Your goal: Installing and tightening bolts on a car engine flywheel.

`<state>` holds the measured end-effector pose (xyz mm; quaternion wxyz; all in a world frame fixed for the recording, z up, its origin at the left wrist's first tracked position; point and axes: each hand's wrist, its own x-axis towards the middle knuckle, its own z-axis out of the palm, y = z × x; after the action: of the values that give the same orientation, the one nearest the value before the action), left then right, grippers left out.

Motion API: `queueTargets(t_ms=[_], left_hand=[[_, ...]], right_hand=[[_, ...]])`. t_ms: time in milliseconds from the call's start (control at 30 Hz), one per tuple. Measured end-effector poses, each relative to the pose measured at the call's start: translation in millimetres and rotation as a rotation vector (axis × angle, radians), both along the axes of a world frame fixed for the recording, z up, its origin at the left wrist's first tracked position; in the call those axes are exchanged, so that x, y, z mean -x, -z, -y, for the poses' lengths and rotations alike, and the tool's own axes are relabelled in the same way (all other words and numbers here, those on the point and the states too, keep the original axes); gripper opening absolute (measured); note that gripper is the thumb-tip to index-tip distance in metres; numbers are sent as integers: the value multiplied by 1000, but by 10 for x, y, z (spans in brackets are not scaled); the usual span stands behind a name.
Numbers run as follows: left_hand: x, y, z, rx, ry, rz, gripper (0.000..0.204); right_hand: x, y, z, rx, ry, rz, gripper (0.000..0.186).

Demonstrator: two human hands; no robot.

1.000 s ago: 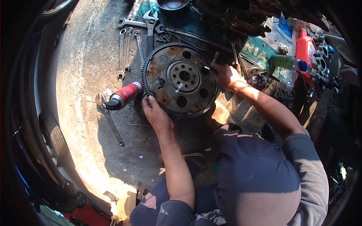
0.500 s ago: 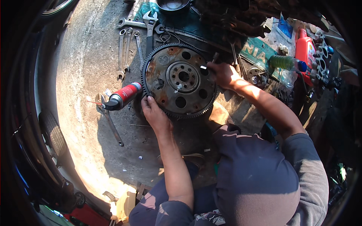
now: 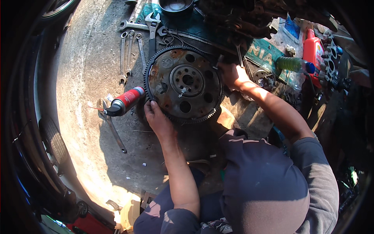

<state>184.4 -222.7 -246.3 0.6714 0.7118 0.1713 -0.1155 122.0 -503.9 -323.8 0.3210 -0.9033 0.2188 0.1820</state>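
A ring-toothed flexplate point(image 3: 165, 76), a rust-stained metal disc with round holes, lies in front of me. My left hand point(image 3: 156, 116) grips its lower left rim, with thumb on top and fingers curled beneath the edge. At the right edge, my right hand point(image 3: 233, 75) is closed round a small metal tool point(image 3: 215, 68) whose bright end shows beside the disc; its kind I cannot make out. A red spray can point(image 3: 130, 98) with a black nozzle and thin red straw lies left of the flexplate, close to my left hand.
Several combination wrenches point(image 3: 129, 54) and an adjustable wrench point(image 3: 152, 29) lie beyond the disc. Another wrench point(image 3: 113, 130) rests below the spray can. At right are a bottle of greenish liquid point(image 3: 292, 64) and a red jug point(image 3: 311, 50). Dark machinery point(image 3: 237, 19) overhangs the far side.
The bright tool end in my right hand has shifted slightly, away from the disc's middle toward its rim. My left hand keeps its hold on the rim.
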Motion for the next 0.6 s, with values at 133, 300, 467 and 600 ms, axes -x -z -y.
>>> queueTargets(t_ms=[133, 300, 467, 600], left_hand=[[11, -62, 38, -29, -8, -18, 29], [21, 43, -1, 27, -21, 33, 29], [19, 42, 15, 14, -15, 30, 29], [-1, 22, -6, 30, -22, 13, 28]], right_hand=[[0, -16, -47, 20, 12, -10, 40], [53, 97, -28, -39, -60, 96, 39], [70, 51, -88, -42, -91, 118, 42], [48, 14, -93, -218, 108, 98, 30]])
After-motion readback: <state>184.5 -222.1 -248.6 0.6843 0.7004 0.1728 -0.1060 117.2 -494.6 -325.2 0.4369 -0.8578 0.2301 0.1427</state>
